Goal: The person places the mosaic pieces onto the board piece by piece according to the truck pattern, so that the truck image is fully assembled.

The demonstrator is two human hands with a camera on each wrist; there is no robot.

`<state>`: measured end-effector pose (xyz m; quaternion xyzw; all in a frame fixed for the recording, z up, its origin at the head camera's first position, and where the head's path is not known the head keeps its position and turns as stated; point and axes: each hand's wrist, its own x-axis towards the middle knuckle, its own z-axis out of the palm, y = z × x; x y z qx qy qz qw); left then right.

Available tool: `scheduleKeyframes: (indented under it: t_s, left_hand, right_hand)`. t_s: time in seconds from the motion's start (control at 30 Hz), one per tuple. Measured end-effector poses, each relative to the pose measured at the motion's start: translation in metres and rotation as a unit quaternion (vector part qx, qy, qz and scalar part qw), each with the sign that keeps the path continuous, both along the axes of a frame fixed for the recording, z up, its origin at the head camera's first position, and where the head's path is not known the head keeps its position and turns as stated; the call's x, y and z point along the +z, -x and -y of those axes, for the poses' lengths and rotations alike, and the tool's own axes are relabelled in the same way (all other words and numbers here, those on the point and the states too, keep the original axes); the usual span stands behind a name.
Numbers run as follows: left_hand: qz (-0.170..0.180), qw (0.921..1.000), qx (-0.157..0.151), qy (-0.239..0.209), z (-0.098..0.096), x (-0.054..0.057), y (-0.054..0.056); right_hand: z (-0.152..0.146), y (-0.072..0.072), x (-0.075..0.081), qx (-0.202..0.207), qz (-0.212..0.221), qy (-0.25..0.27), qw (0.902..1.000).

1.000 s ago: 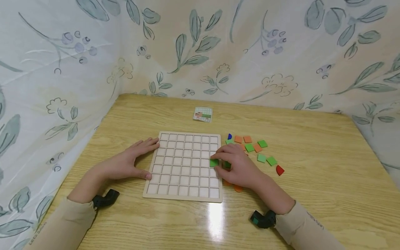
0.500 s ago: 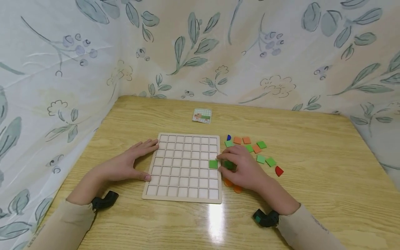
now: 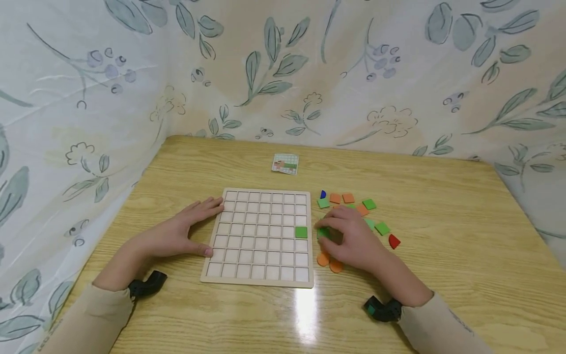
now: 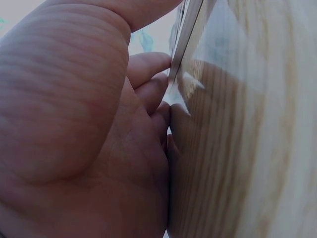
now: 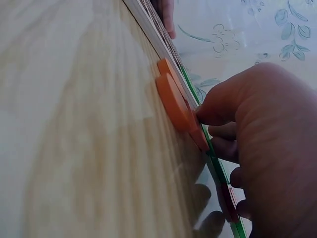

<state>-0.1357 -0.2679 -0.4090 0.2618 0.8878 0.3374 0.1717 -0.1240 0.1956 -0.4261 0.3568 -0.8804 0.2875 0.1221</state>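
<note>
A wooden grid board [image 3: 257,237] lies on the table with one green square tile [image 3: 301,232] in a cell of its right column. My left hand [image 3: 172,233] rests at the board's left edge, thumb and fingers spread along it. Right of the board, my right hand [image 3: 349,238] is over the loose pieces, its thumb and forefinger bent and apart at a loose green tile [image 3: 322,233]. In the right wrist view the thumb is close to orange pieces [image 5: 176,104] and a green edge; contact is unclear. The left wrist view shows the palm against the table.
Around the right hand lie orange squares [image 3: 348,197], green squares [image 3: 382,228], a red quarter-round piece [image 3: 394,241], a blue half-round piece [image 3: 323,194] and orange rounds [image 3: 336,266]. A printed picture card [image 3: 285,163] lies behind the board. Patterned cloth [image 3: 283,73] stands behind the table.
My right hand has let go of the green tile in the board's right column and moved right, off the board, to the loose pieces. The left hand has stayed at the board's edge.
</note>
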Motion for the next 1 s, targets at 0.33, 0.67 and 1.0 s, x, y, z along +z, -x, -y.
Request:
scheduleKeyframes:
  t_s: [0.33, 0.67, 1.0]
  left_hand:
    - [0.000, 1.0000, 0.001, -0.001, 0.0002, 0.0016, -0.0002]
    - [0.001, 1.0000, 0.002, 0.002, -0.0010, 0.0020, -0.0006]
    - [-0.003, 1.0000, 0.001, 0.002, 0.0000, 0.0014, 0.0000]
  right_hand:
    - [-0.0070, -0.0047, 0.0039, -0.032, 0.014, -0.033, 0.9988]
    - [-0.0061, -0.0038, 0.0037, -0.036, 0.005, -0.032, 0.9988]
    - [-0.0056, -0.0003, 0.0017, -0.018, -0.025, -0.011, 0.9995]
